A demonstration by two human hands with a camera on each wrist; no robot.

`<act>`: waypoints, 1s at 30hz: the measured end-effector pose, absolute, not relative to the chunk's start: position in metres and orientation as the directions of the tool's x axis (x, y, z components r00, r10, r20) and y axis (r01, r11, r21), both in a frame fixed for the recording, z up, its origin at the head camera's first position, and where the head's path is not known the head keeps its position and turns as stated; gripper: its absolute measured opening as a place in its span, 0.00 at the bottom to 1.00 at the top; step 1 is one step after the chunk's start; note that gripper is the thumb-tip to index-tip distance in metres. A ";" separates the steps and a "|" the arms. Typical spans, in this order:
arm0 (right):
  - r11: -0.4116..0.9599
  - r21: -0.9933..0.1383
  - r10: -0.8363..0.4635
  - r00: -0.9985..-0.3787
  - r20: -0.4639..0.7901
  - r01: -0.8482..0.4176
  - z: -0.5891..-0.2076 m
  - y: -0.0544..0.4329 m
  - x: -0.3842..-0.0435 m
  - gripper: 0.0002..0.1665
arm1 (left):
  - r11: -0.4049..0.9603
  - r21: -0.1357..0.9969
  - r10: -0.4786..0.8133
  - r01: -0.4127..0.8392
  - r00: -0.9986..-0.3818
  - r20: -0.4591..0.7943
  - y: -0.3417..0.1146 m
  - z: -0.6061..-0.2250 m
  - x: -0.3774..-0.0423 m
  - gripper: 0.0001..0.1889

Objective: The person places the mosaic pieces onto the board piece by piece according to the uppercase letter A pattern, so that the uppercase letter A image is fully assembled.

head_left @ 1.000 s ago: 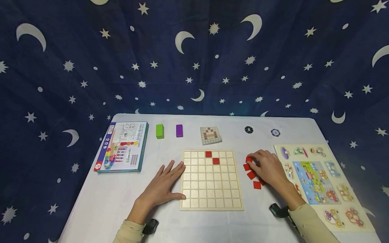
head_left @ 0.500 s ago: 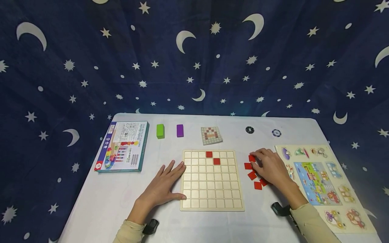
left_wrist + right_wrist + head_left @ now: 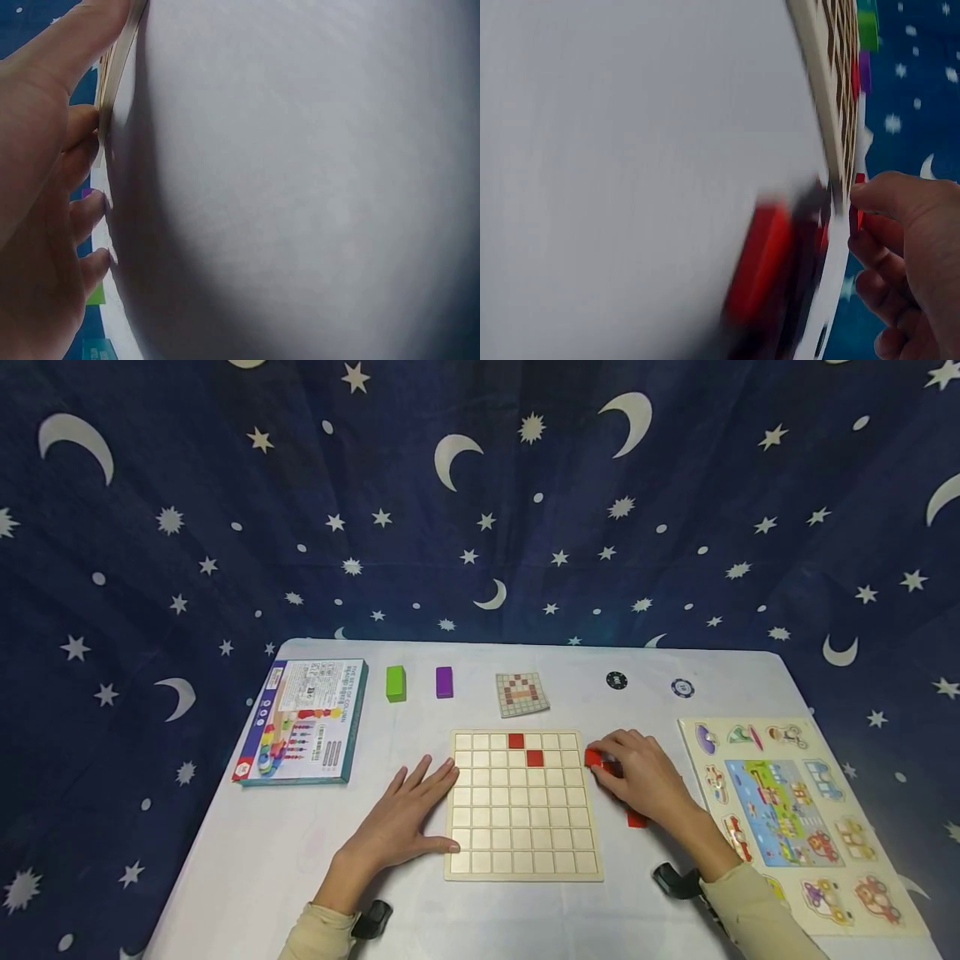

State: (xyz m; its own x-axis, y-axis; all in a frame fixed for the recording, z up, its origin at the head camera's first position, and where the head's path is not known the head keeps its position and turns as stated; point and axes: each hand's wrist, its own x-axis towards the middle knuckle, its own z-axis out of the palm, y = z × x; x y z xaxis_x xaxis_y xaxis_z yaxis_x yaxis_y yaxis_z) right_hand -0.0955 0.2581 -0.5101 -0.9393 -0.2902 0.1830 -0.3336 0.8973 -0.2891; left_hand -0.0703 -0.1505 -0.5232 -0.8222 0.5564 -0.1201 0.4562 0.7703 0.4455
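Note:
My right hand [image 3: 643, 777] pinches a red square tile [image 3: 592, 757] between thumb and fingers, just off the right edge of the wooden grid board [image 3: 517, 818]. In the right wrist view the pinched tile [image 3: 860, 179] shows edge-on. Under and beside this hand lie loose red tiles [image 3: 637, 819], mostly hidden by it in the head view. My left hand [image 3: 397, 818] rests with spread fingers against the board's left edge, thumb and fingertips touching the frame. On the board sit two red tiles, one in the top row [image 3: 516, 741] and one in the second row [image 3: 534, 758].
Behind the board lies a small pattern card [image 3: 521, 695]. A purple block [image 3: 444, 682], a green block [image 3: 395, 684] and a flat box [image 3: 302, 722] are to the left. Two chips, one black [image 3: 616, 681], lie back right, near a picture puzzle board [image 3: 795, 827].
My right hand has moved left from the loose tiles toward the board, carrying a red tile in its pinch. My left hand stays in place.

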 end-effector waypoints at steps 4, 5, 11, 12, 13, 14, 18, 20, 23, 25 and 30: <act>0.862 -0.295 -0.367 -0.910 0.195 -0.411 -0.512 0.237 -0.091 0.19 | 0.768 0.447 0.558 0.458 -0.822 -0.117 -0.150 -0.522 -0.070 0.60; 0.856 -0.295 -0.380 -0.903 0.199 -0.425 -0.513 0.233 -0.090 0.19 | 0.768 0.448 0.558 0.458 -0.822 -0.116 -0.150 -0.521 -0.070 0.60; 0.829 -0.288 -0.437 -0.876 0.205 -0.480 -0.518 0.219 -0.089 0.18 | 0.770 0.444 0.554 0.459 -0.826 -0.106 -0.150 -0.520 -0.069 0.59; 0.826 -0.291 -0.441 -0.875 0.199 -0.483 -0.518 0.219 -0.089 0.18 | 0.770 0.444 0.553 0.458 -0.826 -0.108 -0.150 -0.520 -0.069 0.59; 0.825 -0.294 -0.444 -0.875 0.192 -0.483 -0.519 0.218 -0.088 0.18 | 0.771 0.444 0.553 0.457 -0.826 -0.109 -0.150 -0.520 -0.068 0.59; 0.824 -0.297 -0.446 -0.876 0.184 -0.482 -0.518 0.218 -0.088 0.18 | 0.771 0.445 0.552 0.455 -0.826 -0.112 -0.150 -0.520 -0.068 0.59; 0.827 -0.302 -0.445 -0.881 0.163 -0.474 -0.518 0.216 -0.088 0.19 | 0.774 0.449 0.550 0.447 -0.826 -0.125 -0.150 -0.520 -0.069 0.59; 0.827 -0.306 -0.444 -0.882 0.159 -0.471 -0.517 0.215 -0.087 0.19 | 0.775 0.447 0.549 0.446 -0.826 -0.127 -0.150 -0.520 -0.069 0.60; 0.828 -0.314 -0.432 -0.885 0.172 -0.465 -0.518 0.217 -0.086 0.20 | 0.776 0.445 0.549 0.447 -0.826 -0.127 -0.150 -0.520 -0.069 0.60; 0.831 -0.320 -0.417 -0.890 0.183 -0.455 -0.517 0.223 -0.085 0.20 | 0.773 0.448 0.551 0.450 -0.825 -0.122 -0.150 -0.520 -0.069 0.59; 0.855 -0.318 -0.364 -0.911 0.195 -0.410 -0.516 0.248 -0.082 0.20 | 0.769 0.451 0.555 0.453 -0.823 -0.118 -0.149 -0.519 -0.069 0.59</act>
State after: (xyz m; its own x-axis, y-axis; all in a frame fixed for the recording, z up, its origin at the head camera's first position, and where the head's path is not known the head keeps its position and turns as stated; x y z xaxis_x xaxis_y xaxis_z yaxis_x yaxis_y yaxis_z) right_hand -0.0817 0.2482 -0.5162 -0.9107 -0.3641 0.1948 -0.4098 0.8550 -0.3178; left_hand -0.0688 -0.1492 -0.5193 -0.8234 0.5550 -0.1179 0.4535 0.7686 0.4512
